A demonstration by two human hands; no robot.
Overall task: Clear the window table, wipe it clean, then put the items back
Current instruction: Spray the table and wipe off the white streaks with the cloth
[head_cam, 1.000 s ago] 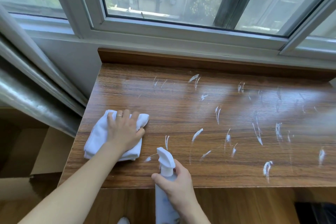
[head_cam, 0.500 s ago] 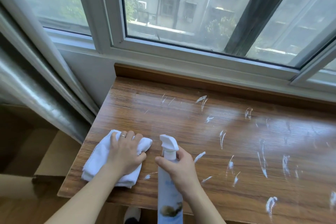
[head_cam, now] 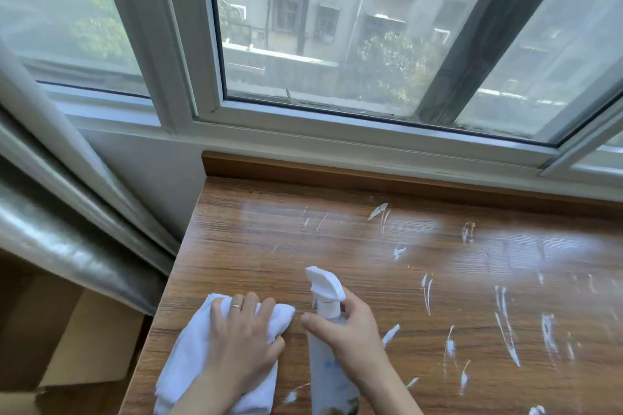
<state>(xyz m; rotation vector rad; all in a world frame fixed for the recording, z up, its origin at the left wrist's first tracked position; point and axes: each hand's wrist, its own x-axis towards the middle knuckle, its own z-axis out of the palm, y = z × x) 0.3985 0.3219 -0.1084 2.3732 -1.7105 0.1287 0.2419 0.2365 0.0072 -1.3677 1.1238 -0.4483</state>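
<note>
The wooden window table carries several white foam streaks across its middle and right. My left hand lies flat, fingers spread, on a folded white cloth at the table's front left corner. My right hand grips a white spray bottle round its neck, just right of the cloth. The bottle stands upright over the front of the table and its nozzle points away to the left. The bottle's base runs out of the frame.
A wooden lip runs along the back of the table under the white window frame. A silver foil-wrapped pipe slants down at the left, beside a cardboard box below the table's left edge.
My right hand has brought the spray bottle up from below the front edge and over the table, next to the cloth. My view has tilted up toward the window. The left hand stays on the cloth.
</note>
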